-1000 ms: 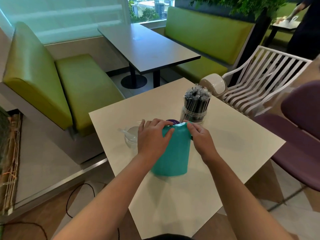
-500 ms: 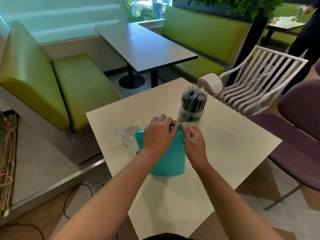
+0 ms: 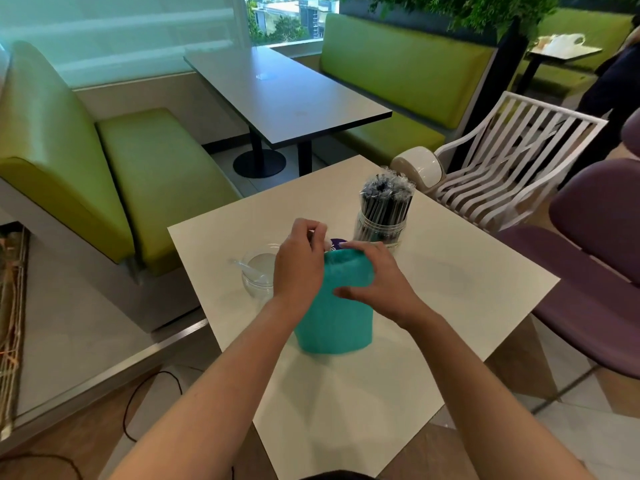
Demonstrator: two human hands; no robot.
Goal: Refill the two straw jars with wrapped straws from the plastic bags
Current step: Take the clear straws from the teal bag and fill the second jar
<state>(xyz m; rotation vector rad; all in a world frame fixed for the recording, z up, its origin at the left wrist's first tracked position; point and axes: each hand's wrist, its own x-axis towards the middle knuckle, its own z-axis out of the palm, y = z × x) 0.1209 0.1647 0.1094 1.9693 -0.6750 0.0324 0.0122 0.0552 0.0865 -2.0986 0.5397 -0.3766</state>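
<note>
A smooth teal plastic bag stands upright on the matte white square worktop. The right hand has its grip wrapped round the bag's top. The left hand pinches something small above the bag's mouth. Behind the bag, a clear round jar holds dark wrapped straws; its label is unreadable. Left of the bag sits a clear empty jar.

The left hand covers the near side of the clear jar and pinches something small and pale, too blurred to name. The teal bag hides whatever it holds (only a purple patch shows at its mouth). The right hand covers the base of the straw jar. A person is cut off at the right edge.
</note>
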